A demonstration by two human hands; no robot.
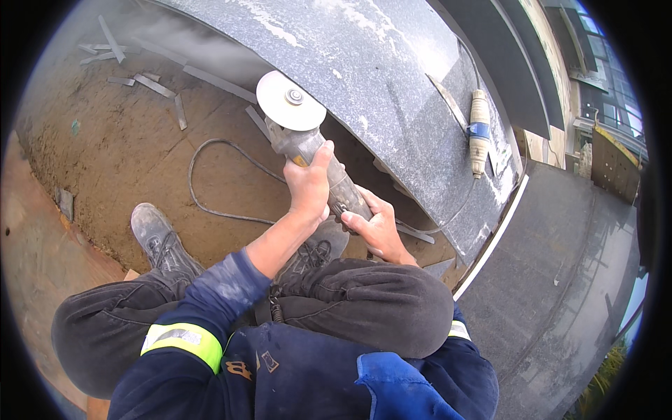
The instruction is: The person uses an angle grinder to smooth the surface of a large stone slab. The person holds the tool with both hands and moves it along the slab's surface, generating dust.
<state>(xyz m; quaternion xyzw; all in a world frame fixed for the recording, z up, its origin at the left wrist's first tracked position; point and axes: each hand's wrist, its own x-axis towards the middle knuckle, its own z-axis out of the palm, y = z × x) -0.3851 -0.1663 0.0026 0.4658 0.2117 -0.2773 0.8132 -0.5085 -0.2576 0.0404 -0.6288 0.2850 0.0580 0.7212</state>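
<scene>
An angle grinder [341, 187] with a pale round disc [280, 105] points away from me, just off the edge of a dusty grey stone slab [364, 77]. My left hand [308, 180] is wrapped round its front body, behind the disc. Farther back, my right hand [381, 225] grips the rear of the body. The disc's face shows whole, beside the slab's near edge; whether it touches the stone I cannot tell. From the tool a grey cord [203, 208] loops over the ground.
On the slab lies a cream and blue cable connector [479, 133]. Cut stone strips [154, 85] litter the brown ground, with dust hanging behind. Dark panels [521, 63] lean at the upper right. A large dark sheet [539, 245] lies beyond a white strip [493, 234]. My shoe [157, 234] rests left.
</scene>
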